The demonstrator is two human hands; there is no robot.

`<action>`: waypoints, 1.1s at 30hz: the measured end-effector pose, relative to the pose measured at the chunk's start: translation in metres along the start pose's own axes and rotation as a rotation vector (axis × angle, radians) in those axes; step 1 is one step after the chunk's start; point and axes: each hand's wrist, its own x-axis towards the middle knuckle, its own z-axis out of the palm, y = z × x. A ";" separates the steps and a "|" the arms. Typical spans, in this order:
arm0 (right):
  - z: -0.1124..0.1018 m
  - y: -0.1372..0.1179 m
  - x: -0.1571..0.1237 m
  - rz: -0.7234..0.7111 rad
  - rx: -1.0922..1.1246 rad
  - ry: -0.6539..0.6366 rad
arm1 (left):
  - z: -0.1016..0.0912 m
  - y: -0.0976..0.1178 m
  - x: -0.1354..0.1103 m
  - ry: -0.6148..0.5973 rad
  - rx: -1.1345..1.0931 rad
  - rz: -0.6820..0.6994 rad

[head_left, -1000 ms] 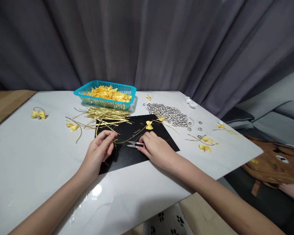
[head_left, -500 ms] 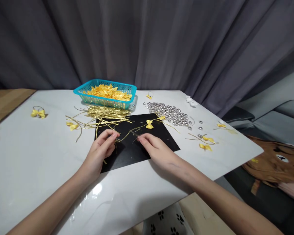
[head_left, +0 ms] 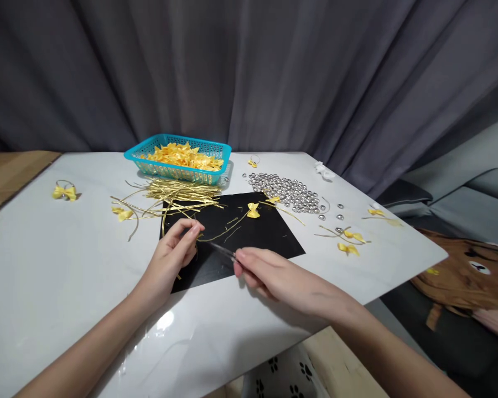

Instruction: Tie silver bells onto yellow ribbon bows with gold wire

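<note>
Over the black mat [head_left: 274,235], my left hand [head_left: 176,251] is closed in a pinch on the end of a gold twist tie [head_left: 218,237]. That tie curves right toward a yellow bow [head_left: 253,210] lying on the mat; whether they are joined is hard to tell. My right hand [head_left: 265,271] grips slim metal tweezers [head_left: 224,251], their tip pointing left, close to the left fingertips. Short gold snippets [head_left: 232,224] lie between the hands and the bow. What sits inside the left pinch is mostly hidden.
Behind the hands are a blue basket [head_left: 226,157] of yellow bows and a pile of gold ties [head_left: 182,190]. Many silver beads [head_left: 286,190] spread right of it. Loose bows with ties [head_left: 348,249] lie right, and a looped bow [head_left: 64,192] left. Grey curtain [head_left: 240,72] hangs behind.
My right hand has moved down and slightly toward me, and the tweezers now show more fully, pointing at the left fingertips. A snippet lies on the mat near where they were. My left hand is nearly still.
</note>
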 end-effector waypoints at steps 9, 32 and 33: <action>0.021 -0.017 0.027 0.189 0.473 -0.043 | -0.002 -0.002 0.001 -0.006 -0.001 0.003; 0.027 -0.023 0.025 0.190 0.586 -0.065 | 0.001 0.003 0.000 0.043 -0.031 -0.033; 0.027 -0.024 0.026 0.189 0.596 -0.064 | 0.001 0.003 0.001 0.041 -0.029 -0.034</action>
